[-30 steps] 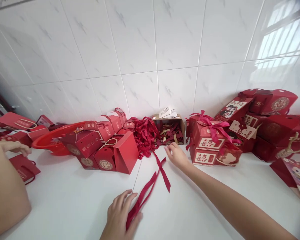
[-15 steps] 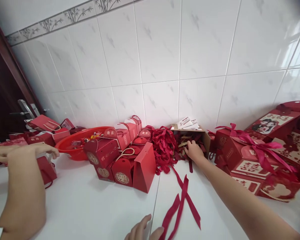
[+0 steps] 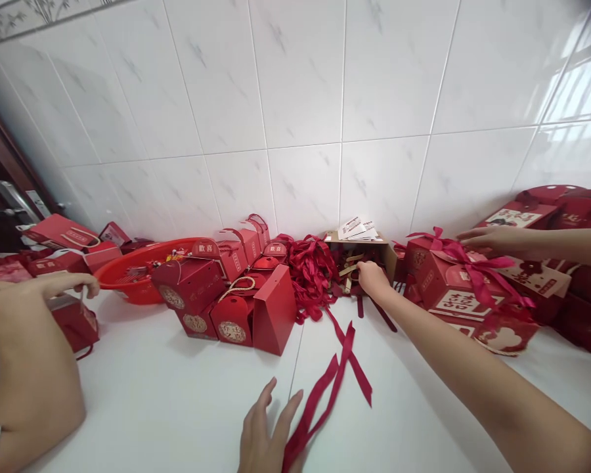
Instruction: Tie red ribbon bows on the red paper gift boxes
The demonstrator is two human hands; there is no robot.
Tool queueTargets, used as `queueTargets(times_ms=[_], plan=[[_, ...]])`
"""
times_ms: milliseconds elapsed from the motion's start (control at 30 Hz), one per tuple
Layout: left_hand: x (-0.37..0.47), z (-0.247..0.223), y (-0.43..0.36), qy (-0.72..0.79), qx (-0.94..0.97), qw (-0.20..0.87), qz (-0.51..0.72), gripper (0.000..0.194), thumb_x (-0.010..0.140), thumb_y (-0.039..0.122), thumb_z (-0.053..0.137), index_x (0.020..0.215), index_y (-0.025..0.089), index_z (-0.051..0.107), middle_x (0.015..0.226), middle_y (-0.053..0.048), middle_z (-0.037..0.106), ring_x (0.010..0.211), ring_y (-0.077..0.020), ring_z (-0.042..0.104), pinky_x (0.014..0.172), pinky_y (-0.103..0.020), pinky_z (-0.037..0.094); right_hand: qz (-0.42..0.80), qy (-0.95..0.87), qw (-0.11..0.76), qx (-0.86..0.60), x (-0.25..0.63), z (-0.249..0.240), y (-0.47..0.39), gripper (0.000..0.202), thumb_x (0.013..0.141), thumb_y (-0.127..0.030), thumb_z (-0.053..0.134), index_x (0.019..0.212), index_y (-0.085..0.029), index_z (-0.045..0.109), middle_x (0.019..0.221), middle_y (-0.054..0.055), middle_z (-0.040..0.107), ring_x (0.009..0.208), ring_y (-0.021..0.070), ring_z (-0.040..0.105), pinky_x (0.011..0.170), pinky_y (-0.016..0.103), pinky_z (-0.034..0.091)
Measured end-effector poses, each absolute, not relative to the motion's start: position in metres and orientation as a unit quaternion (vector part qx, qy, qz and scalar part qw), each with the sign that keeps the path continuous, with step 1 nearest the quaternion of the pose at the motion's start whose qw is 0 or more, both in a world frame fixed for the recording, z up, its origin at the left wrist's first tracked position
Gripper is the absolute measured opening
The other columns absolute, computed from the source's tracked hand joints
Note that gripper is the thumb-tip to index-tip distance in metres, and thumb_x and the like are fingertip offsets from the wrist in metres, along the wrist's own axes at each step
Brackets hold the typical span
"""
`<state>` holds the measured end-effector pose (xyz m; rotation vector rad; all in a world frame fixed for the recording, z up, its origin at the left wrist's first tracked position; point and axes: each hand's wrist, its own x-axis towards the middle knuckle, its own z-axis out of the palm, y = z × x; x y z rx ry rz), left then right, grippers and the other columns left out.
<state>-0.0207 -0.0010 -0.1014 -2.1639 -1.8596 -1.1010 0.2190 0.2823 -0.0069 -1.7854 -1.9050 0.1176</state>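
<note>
My right hand (image 3: 374,281) reaches into an open cardboard box (image 3: 390,259) by the wall, fingers closed among narrow dark red and gold strips (image 3: 347,270). What they hold, if anything, I cannot make out. At the bottom middle, my left hand (image 3: 266,430) is open with fingers spread above the white table (image 3: 177,407). A long dark red ribbon (image 3: 320,401) runs across the table to this hand and lies against it below the thumb. White printed cards (image 3: 358,228) rest on the cardboard box's back edge. Left of that box lies a tangled heap of red ribbons (image 3: 312,272).
Red gift boxes (image 3: 231,318) stand left of centre, beside an orange-red basin (image 3: 128,286). Ribbon-tied gift boxes (image 3: 465,289) are stacked at right, where another person's hand (image 3: 492,238) reaches over. Another person's bent arm (image 3: 34,368) is at far left, near more boxes.
My left hand has come further into view, its fingers spread wider beside the ribbon. My right hand stays in the cardboard box. Another person's hand has appeared at right. The view has shifted.
</note>
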Motion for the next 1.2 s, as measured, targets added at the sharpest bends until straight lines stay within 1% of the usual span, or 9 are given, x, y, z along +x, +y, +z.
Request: queueTargets(times_ms=[100, 200, 267, 333, 400, 600, 833, 1000, 1200], plan=[[-0.019, -0.094, -0.004, -0.602, -0.697, 0.006, -0.39, 0.052, 0.085, 0.019, 0.046, 0.135, 0.032, 0.047, 0.144, -0.013, 0.034, 0.115, -0.0316, 0.05, 0.087, -0.05, 0.051, 0.048, -0.717, 0.341, -0.606, 0.22, 0.012, 0.259, 0.013, 0.093, -0.021, 0.053, 0.101, -0.015, 0.062, 0.11, 0.007, 0.061, 0.095, 0.018, 0.061, 0.083, 0.036, 0.052], [-0.023, -0.074, -0.009, -0.602, -0.679, -0.01, -0.421, 0.053, 0.087, 0.026, 0.048, 0.14, 0.029, 0.039, 0.145, -0.014, 0.03, 0.123, -0.0323, 0.045, 0.091, -0.051, 0.049, 0.056, -0.738, 0.415, -0.53, 0.224, 0.03, 0.22, 0.021, 0.091, -0.008, 0.045, 0.091, -0.016, 0.064, 0.102, 0.008, 0.061, 0.095, 0.0172, 0.061, 0.086, 0.032, 0.05], [-0.027, -0.047, -0.012, -0.608, -0.672, -0.007, -0.423, 0.055, 0.087, 0.031, 0.052, 0.139, 0.03, 0.036, 0.143, -0.014, 0.031, 0.128, -0.0327, 0.041, 0.092, -0.051, 0.049, 0.068, -0.753, 0.449, -0.476, 0.229, 0.039, 0.188, 0.021, 0.092, -0.011, 0.043, 0.096, -0.019, 0.062, 0.1, 0.006, 0.062, 0.093, 0.0168, 0.061, 0.084, 0.031, 0.051], [-0.027, -0.009, -0.013, -0.591, -0.703, 0.001, -0.395, 0.049, 0.083, 0.033, 0.058, 0.131, 0.032, 0.045, 0.138, -0.011, 0.04, 0.125, -0.0317, 0.044, 0.091, -0.049, 0.049, 0.093, -0.769, 0.474, -0.417, 0.238, 0.047, 0.156, 0.019, 0.094, -0.015, 0.042, 0.096, -0.021, 0.061, 0.096, 0.004, 0.062, 0.088, 0.0155, 0.061, 0.078, 0.028, 0.051], [-0.02, 0.035, -0.011, -0.551, -0.721, 0.038, -0.419, 0.033, 0.082, 0.029, 0.06, 0.115, 0.03, 0.054, 0.129, -0.008, 0.049, 0.118, -0.0279, 0.05, 0.092, -0.046, 0.048, 0.191, -0.796, 0.501, -0.283, 0.247, 0.055, 0.127, 0.019, 0.094, -0.016, 0.044, 0.095, -0.023, 0.061, 0.088, 0.003, 0.06, 0.08, 0.0148, 0.058, 0.069, 0.026, 0.05], [0.04, 0.128, 0.001, -0.399, -0.786, 0.034, -0.472, 0.011, 0.084, 0.017, 0.058, 0.09, 0.024, 0.063, 0.095, -0.004, 0.063, 0.096, -0.0195, 0.058, 0.082, -0.033, 0.049, 0.369, -0.786, 0.495, -0.024, 0.259, 0.076, 0.077, 0.023, 0.094, -0.012, 0.046, 0.094, -0.024, 0.065, 0.083, 0.003, 0.055, 0.069, 0.0117, 0.055, 0.058, 0.023, 0.047], [0.069, 0.129, 0.001, -0.302, -0.86, -0.049, -0.409, 0.025, 0.084, 0.012, 0.057, 0.104, 0.024, 0.063, 0.099, -0.005, 0.065, 0.091, -0.0186, 0.059, 0.079, -0.031, 0.053, 0.371, -0.801, 0.468, 0.027, 0.263, 0.083, 0.058, 0.027, 0.094, -0.01, 0.047, 0.095, -0.025, 0.069, 0.083, 0.003, 0.055, 0.066, 0.0105, 0.06, 0.058, 0.023, 0.051], [0.069, 0.13, 0.007, -0.262, -0.861, -0.017, -0.435, 0.016, 0.081, 0.009, 0.062, 0.088, 0.022, 0.067, 0.09, -0.003, 0.066, 0.086, -0.0165, 0.059, 0.079, -0.029, 0.051, 0.415, -0.776, 0.473, 0.031, 0.262, 0.079, 0.055, 0.023, 0.094, -0.012, 0.048, 0.096, -0.025, 0.068, 0.085, 0.003, 0.054, 0.066, 0.0101, 0.058, 0.057, 0.022, 0.049], [0.072, 0.128, 0.025, -0.252, -0.848, 0.027, -0.465, 0.012, 0.082, 0.009, 0.061, 0.082, 0.02, 0.066, 0.085, -0.002, 0.065, 0.085, -0.0156, 0.057, 0.08, -0.03, 0.048, 0.428, -0.732, 0.53, -0.019, 0.254, 0.073, 0.055, 0.012, 0.094, -0.019, 0.05, 0.096, -0.026, 0.06, 0.081, 0.001, 0.049, 0.073, 0.0133, 0.048, 0.063, 0.025, 0.043]])
